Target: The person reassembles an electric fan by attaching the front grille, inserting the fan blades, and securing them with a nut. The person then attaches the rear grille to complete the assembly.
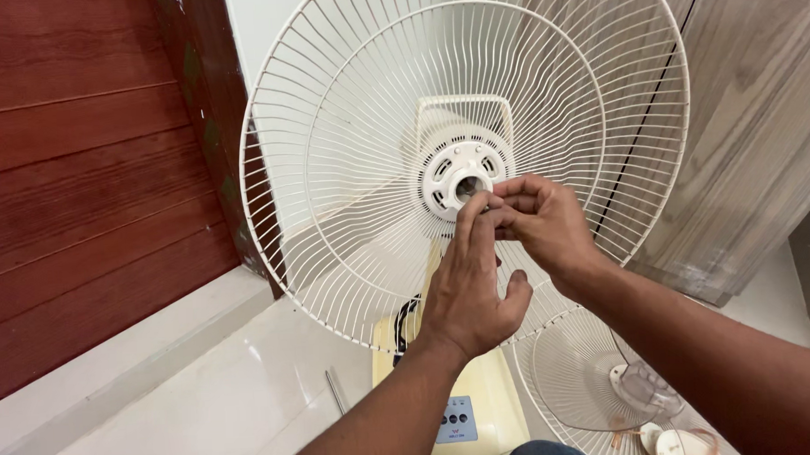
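A cream wire rear fan guard [347, 122] stands upright on a pedestal fan, with the motor hub [448, 168] and its shaft opening [467, 187] at the centre. My left hand [470, 283] reaches up, its fingertips pinched at the shaft. My right hand [539, 223] meets it there, fingers closed on something small at the shaft; the item itself is hidden by the fingers. No blade is on the hub.
The fan's yellow base [483, 404] with a blue button panel [455, 420] is below my arms. The front guard [554, 375] and clear blade [639, 385] lie on the white floor at lower right. A red-brown wooden door [80, 176] is left, a grey wood panel [752, 135] right.
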